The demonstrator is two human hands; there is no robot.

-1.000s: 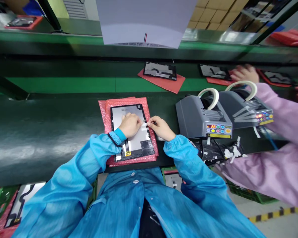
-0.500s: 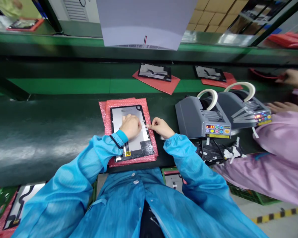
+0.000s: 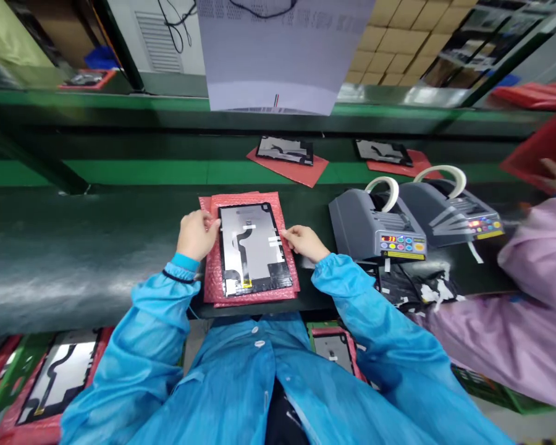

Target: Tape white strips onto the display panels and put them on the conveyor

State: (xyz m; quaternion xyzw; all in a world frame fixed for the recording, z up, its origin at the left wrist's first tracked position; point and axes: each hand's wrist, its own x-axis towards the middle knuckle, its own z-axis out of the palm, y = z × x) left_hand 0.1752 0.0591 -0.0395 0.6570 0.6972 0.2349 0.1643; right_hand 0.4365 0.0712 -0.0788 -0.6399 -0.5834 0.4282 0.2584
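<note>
A tablet screen panel (image 3: 262, 262) lies back side up on pink bubble-wrap sheets (image 3: 213, 272) in front of me. It has a silver back, a black border, a dark flex cable (image 3: 241, 250) and white tape strips (image 3: 275, 241) near its right edge. My left hand (image 3: 197, 235) is at the panel's upper left edge, thumb on the rim and fingers curled. At the right edge, beside the strips, my right hand (image 3: 306, 243) pinches with thumb and forefinger. Its fingertips partly hide what they hold.
Two grey tape dispensers (image 3: 377, 225) stand to the right, the nearer display lit. Behind are two more panels (image 3: 285, 150) on red sheets (image 3: 306, 174). A co-worker's lilac sleeve (image 3: 532, 247) reaches in at right. Crates with panels (image 3: 58, 377) sit below the bench edge.
My left hand has moved from over the panel's middle to its left edge, uncovering the flex cable. My right hand stays at the right edge. The co-worker has raised a red sheet.
</note>
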